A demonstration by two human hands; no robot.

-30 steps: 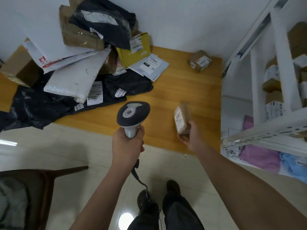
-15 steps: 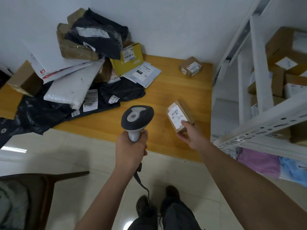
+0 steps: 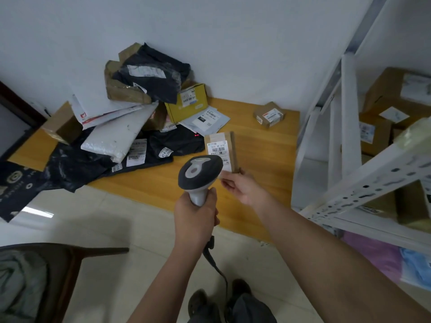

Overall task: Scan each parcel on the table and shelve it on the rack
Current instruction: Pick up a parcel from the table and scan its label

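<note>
My right hand (image 3: 242, 187) pinches the lower edge of a small brown parcel (image 3: 221, 148), its white barcode label turned up towards me. My left hand (image 3: 194, 220) grips the handle of a grey barcode scanner (image 3: 199, 172), whose head sits just below the label and covers its lower corner. A red scan dot shows on a black bag left of the parcel. Both are held above the wooden table (image 3: 261, 159).
A heap of black bags (image 3: 98, 164), white mailers (image 3: 116, 134), a yellow box (image 3: 186, 103) and brown boxes fills the table's left. One small brown box (image 3: 269, 115) lies at the back right. The white metal rack (image 3: 363, 183) with boxes stands at right. A dark chair (image 3: 70, 264) sits lower left.
My right hand has turned the small parcel label-up and brought it left, close over the scanner head. The scanner has stayed roughly in place while my view tilted up.
</note>
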